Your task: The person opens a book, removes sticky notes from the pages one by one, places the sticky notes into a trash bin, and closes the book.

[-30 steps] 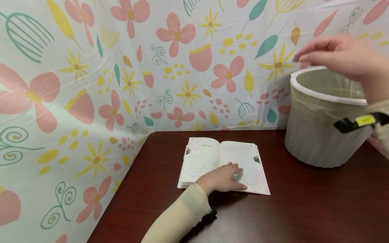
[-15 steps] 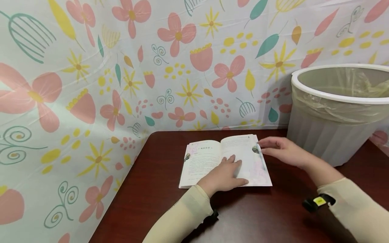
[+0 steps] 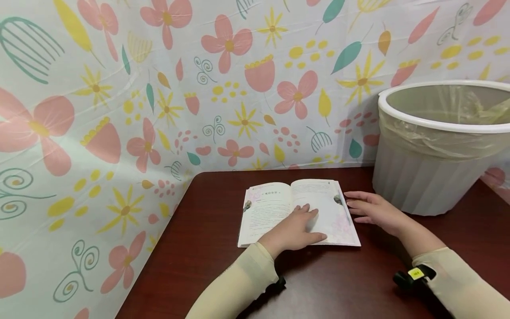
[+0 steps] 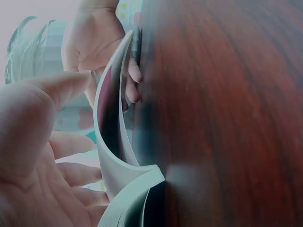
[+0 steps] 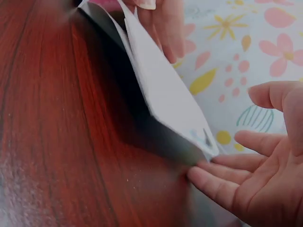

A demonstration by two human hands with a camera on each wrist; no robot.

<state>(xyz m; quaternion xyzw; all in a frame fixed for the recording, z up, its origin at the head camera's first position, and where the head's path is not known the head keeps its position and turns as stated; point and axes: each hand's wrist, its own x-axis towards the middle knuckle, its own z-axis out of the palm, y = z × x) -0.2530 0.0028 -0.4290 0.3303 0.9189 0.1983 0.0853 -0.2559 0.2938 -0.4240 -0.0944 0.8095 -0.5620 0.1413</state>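
An open book with printed pages lies on the dark red table. My left hand rests across its right-hand page, fingers spread and thumb near the bottom edge. At the book's right edge is my right hand, its fingers extended toward the page edge. In the right wrist view, the lower fingertips of the right hand are right at the corner of the book, with the thumb held apart. The left wrist view shows the book from its bottom edge, its right half arching up from the table.
A grey bin with a white rim and clear yellowish liner stands on the table at the right, just beyond my right hand. A flower-printed curtain hangs behind and along the left side of the table.
My right hand has come down from in front of the bin to the book's right edge, and its fingers have since spread. The left hand has stayed on the page.
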